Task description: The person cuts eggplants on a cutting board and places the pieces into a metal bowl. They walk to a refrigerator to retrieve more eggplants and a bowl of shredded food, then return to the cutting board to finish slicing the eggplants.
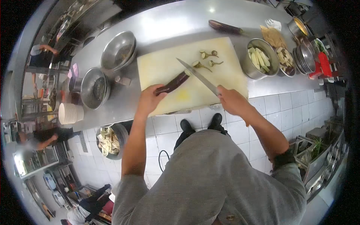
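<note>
My left hand (150, 98) is closed around the near end of a long dark purple eggplant (174, 84), which lies slantwise on a pale cutting board (161, 67). The eggplant's far end is cut and shows light flesh. In my right hand (231, 99) is the handle of a kitchen knife (202, 78), its blade pointing up and left, with the tip beyond the eggplant's cut end. Several cut eggplant stems (202, 66) lie on the board above and right of the blade.
A whole eggplant (225, 27) lies behind the board. A metal pot (258, 75) with pale cut pieces stands to the right. Metal bowls (107, 56) and stacked white cups (71, 113) are on the left. A bin (122, 152) with scraps sits on the floor; other people are at far left.
</note>
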`<state>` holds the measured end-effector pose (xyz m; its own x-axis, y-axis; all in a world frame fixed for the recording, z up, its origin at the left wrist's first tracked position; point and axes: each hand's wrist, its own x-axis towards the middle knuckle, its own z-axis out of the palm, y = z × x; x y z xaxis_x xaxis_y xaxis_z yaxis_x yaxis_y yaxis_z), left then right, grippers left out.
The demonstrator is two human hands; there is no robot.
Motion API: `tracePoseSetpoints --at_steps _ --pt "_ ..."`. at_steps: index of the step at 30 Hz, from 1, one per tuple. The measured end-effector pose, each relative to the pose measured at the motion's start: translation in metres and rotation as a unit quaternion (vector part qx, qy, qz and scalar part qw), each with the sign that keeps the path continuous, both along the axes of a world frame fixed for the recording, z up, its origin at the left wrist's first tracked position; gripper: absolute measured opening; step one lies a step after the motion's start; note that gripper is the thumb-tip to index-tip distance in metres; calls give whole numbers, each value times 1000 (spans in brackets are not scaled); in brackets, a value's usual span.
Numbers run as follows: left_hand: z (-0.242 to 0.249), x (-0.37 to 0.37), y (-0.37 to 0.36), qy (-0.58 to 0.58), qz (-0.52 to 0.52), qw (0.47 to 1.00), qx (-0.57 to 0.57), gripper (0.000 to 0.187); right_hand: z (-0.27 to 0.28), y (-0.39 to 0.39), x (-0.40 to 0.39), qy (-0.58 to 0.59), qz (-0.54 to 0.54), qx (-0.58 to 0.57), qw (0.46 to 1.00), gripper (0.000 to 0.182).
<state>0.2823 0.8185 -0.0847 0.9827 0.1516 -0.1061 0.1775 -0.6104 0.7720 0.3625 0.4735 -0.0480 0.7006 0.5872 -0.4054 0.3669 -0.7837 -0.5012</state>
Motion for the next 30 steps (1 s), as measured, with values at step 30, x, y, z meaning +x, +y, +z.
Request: tracePoseSetpoints --at_steps 30 --pt "-47 -42 -23 -260 -44 940 216 37 41 24 -70 53 84 -45 994 33"
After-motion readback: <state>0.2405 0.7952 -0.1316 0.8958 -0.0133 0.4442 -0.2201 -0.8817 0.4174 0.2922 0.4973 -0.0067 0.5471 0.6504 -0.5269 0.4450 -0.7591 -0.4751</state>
